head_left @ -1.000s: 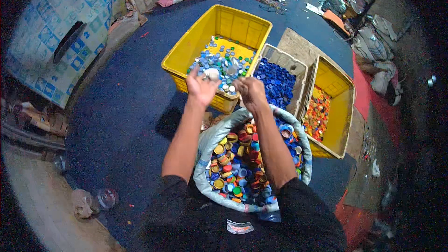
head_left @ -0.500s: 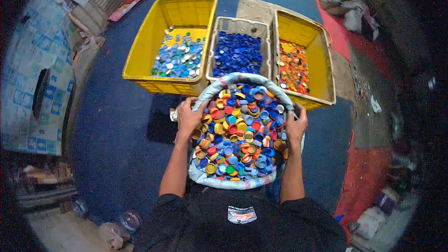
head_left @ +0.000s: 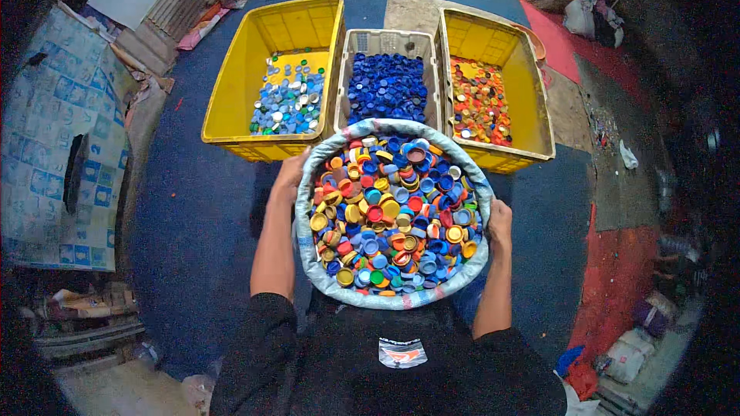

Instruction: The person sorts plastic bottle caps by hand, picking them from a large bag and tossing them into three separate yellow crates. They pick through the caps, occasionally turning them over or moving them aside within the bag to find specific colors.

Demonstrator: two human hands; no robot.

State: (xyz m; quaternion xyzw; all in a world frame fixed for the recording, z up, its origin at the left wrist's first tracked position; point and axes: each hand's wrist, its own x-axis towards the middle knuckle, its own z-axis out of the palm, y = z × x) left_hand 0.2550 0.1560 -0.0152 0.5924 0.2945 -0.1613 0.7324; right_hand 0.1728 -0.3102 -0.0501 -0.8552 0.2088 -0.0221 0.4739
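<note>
Head view. A round sack [head_left: 322, 273] with a rolled grey rim, filled with mixed bottle caps [head_left: 393, 212] in many colours, sits directly before the person. The left hand [head_left: 291, 172] closes on the rim at its upper left edge; the right hand [head_left: 499, 221] closes on the rim at its right edge, lower in the picture and so nearer the body. The sack thus lies between the two hands, each hand touching it. Just beyond it on the blue floor [head_left: 200, 208] stand three crates side by side: a left yellow crate [head_left: 231, 100] with pale blue and white caps, a grey middle crate [head_left: 387, 40] with dark blue caps, and a right yellow crate [head_left: 532, 100] with orange and red caps.
</note>
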